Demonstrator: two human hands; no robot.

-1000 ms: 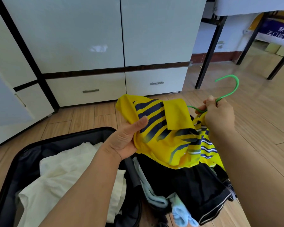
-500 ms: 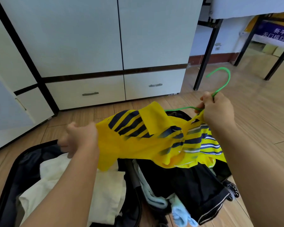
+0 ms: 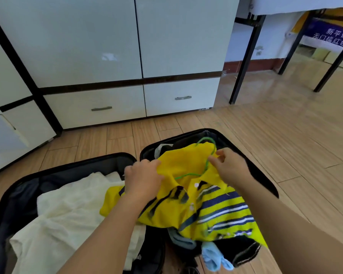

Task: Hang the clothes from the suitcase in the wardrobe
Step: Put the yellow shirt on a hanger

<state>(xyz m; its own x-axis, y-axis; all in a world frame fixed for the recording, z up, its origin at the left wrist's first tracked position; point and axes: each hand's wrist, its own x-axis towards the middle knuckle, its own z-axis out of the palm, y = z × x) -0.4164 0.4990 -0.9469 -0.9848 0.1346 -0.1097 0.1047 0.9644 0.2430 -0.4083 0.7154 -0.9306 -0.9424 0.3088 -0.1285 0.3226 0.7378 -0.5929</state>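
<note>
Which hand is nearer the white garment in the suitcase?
Left. The left hand grips the yellow shirt just beside the white garment; the right hand is farther across, at the green hanger.

Both hands, left and right, grip the yellow striped shirt on a green hanger above the open suitcase.

Both my forearms reach forward, close together. My left hand curled, gripping; my right hand pinching, fingers bent.
</note>
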